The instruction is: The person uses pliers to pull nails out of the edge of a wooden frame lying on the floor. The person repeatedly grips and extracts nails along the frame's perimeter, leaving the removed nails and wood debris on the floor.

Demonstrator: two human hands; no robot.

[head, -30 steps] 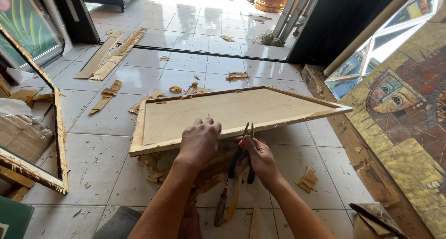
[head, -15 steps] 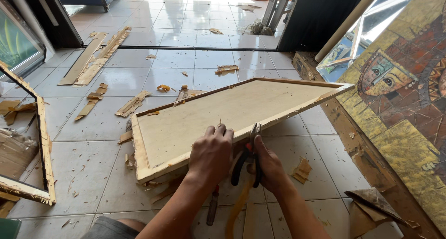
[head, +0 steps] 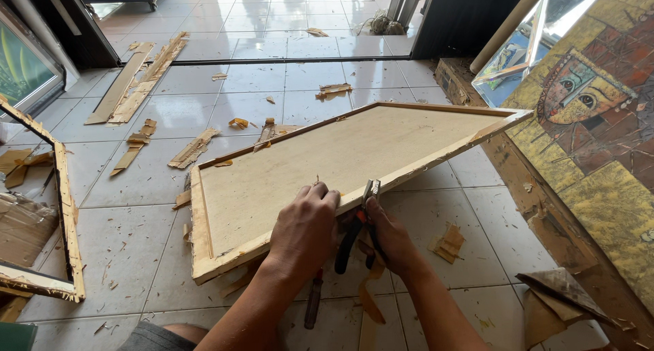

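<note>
Bright daylight came in from twelve o'clock, glaring off the glossy floor tiles [head: 286,24] there, while the view stayed sharp with slight wide-angle bending at the edges.

Bare forearms, no sleeves; grey shorts [head: 146,337].

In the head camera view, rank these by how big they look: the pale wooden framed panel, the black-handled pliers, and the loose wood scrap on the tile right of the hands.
1. Pale wooden framed panel, largest by far.
2. Black-handled pliers, partly hidden by the right hand.
3. Loose wood scrap, smallest, though not far below the pliers.
</note>
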